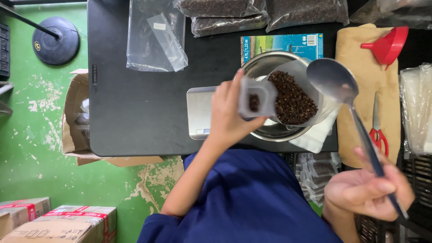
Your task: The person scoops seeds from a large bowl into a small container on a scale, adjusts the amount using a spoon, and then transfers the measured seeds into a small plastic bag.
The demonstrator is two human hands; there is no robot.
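Two hands are busy over a black counter (135, 112). A small translucent plastic pouch (256, 96), soft and rectangular with a few dark grains inside, is pinched shut-fingered in the left hand (229, 114), held tilted just above a clear bag (297, 96) heaped with rough, dark brown peppercorn-like spice. That bag sits in a shiny round steel bowl (270, 130) resting on a flat silver scale (198, 112). The right hand (366, 191), palm up and fingers curled, clamps the slim handle of a large smooth metal spoon (335, 81), whose empty bowl hovers beside the spice bag. The left forearm reaches forward from a blue sleeve. On the counter lie sealed spice bags (225, 22), an empty clear bag (153, 40), a red funnel (389, 45) and red-handled scissors (378, 126) on a tan cloth (360, 103). Below is a worn green floor (36, 157) with cardboard boxes (58, 222).
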